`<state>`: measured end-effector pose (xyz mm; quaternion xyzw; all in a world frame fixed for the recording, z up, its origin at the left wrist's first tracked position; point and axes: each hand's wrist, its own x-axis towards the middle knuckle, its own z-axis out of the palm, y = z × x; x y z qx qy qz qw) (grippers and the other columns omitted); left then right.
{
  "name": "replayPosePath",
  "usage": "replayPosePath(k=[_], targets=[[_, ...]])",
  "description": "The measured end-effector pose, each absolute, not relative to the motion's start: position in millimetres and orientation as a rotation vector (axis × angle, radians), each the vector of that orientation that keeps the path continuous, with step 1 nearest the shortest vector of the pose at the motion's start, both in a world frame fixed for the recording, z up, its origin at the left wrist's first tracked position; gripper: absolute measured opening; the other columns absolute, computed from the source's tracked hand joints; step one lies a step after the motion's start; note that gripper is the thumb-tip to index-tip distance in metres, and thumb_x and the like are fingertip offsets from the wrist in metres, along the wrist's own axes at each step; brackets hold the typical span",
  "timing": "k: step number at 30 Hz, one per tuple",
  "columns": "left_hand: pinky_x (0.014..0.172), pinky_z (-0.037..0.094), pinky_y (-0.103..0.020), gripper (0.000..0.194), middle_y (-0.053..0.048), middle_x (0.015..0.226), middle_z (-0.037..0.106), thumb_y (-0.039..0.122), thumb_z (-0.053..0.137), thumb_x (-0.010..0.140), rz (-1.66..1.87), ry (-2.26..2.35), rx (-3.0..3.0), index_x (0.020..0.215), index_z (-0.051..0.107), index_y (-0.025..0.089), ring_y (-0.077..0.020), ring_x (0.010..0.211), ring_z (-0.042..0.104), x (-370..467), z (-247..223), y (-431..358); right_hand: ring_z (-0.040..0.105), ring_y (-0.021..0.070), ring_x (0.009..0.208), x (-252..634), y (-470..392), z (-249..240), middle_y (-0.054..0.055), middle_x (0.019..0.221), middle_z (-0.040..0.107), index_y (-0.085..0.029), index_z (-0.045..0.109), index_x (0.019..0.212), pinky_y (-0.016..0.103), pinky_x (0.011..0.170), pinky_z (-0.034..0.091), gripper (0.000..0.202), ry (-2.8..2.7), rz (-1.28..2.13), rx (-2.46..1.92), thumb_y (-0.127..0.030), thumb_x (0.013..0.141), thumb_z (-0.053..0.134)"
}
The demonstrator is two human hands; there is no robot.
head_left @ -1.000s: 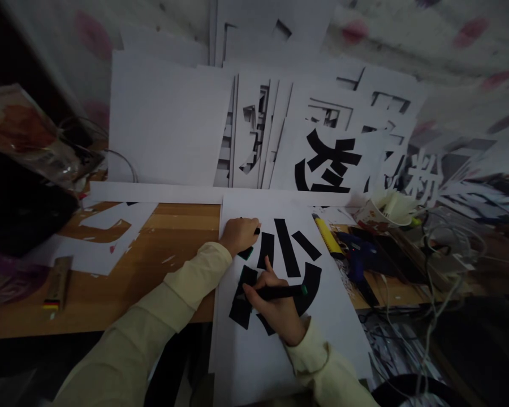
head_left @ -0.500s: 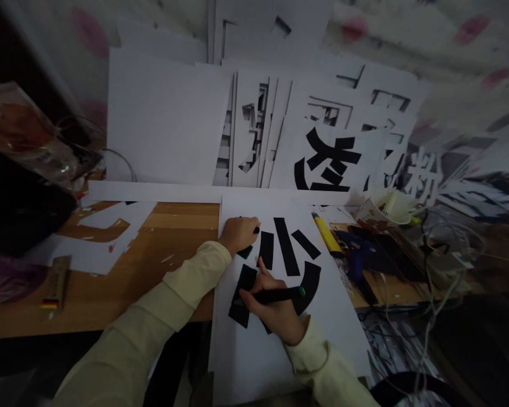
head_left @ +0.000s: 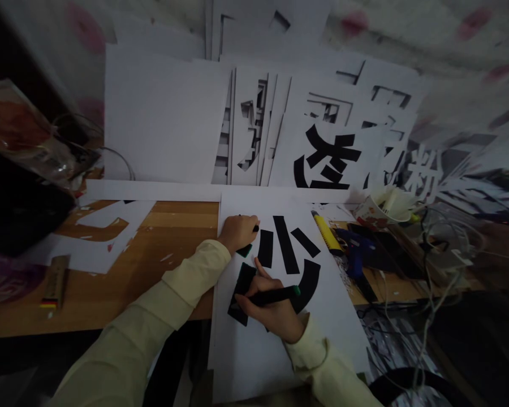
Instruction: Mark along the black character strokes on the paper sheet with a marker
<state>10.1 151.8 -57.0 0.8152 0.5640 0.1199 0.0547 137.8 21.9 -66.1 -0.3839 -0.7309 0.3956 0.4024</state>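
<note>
A white board (head_left: 322,350) lies lengthwise before me, bearing bold black character strokes (head_left: 285,246). My right hand (head_left: 275,314) is closed around a black marker (head_left: 275,295) with a green end. Its writing tip is hidden by the fingers, over a black block (head_left: 242,282) at the board's left side. My left hand (head_left: 238,233) rests on the board's upper left, fingers curled, with a small black cap-like piece (head_left: 255,228) at the fingertips. Below that hand, part of a green-edged black stroke (head_left: 245,250) shows.
White cut-out boards (head_left: 165,118) lean against the wall. On the right lie a yellow utility knife (head_left: 326,233), a blue glue gun (head_left: 356,251), a paper cup (head_left: 384,206) and tangled cables (head_left: 432,305). A cut sheet (head_left: 97,257) and a tube (head_left: 57,282) lie left.
My right hand and the marker have shifted slightly left over the black block. My left hand stays in place on the board.
</note>
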Motion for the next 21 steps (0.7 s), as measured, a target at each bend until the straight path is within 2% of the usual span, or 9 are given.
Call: replayPosePath(k=[5,11,21], targets=[[0.069,0.044,-0.032,0.027,-0.008,0.089,0.072,0.031,0.040,0.093,0.353,1.720,2.479,0.097,0.064,0.019,-0.0230,0.085,0.067,10.4,-55.3,151.2,0.051,0.0058,0.046,137.8,21.3,-64.1,-0.012,0.052,0.052,-0.021,0.050,0.055,0.047,0.122,0.014,0.029,-1.907,1.059,-0.945,-0.023,0.075,0.070],[0.068,0.044,-0.032,0.026,-0.008,0.090,0.072,0.031,0.041,0.093,0.340,1.722,2.482,0.099,0.064,0.019,-0.0237,0.085,0.067,10.5,-55.0,151.0,0.050,0.0054,0.046,137.6,22.1,-61.5,-0.012,0.052,0.052,-0.021,0.051,0.056,0.046,0.121,0.017,0.027,-1.890,1.010,-0.945,-0.021,0.074,0.071],[0.066,0.043,-0.031,0.029,-0.007,0.088,0.072,0.032,0.038,0.094,0.354,1.727,2.490,0.097,0.064,0.020,-0.0234,0.084,0.068,10.7,-55.5,151.2,0.051,0.0070,0.044,138.1,21.1,-63.9,-0.011,0.052,0.054,-0.023,0.051,0.055,0.046,0.122,0.012,0.028,-1.947,1.003,-0.935,-0.023,0.075,0.070]])
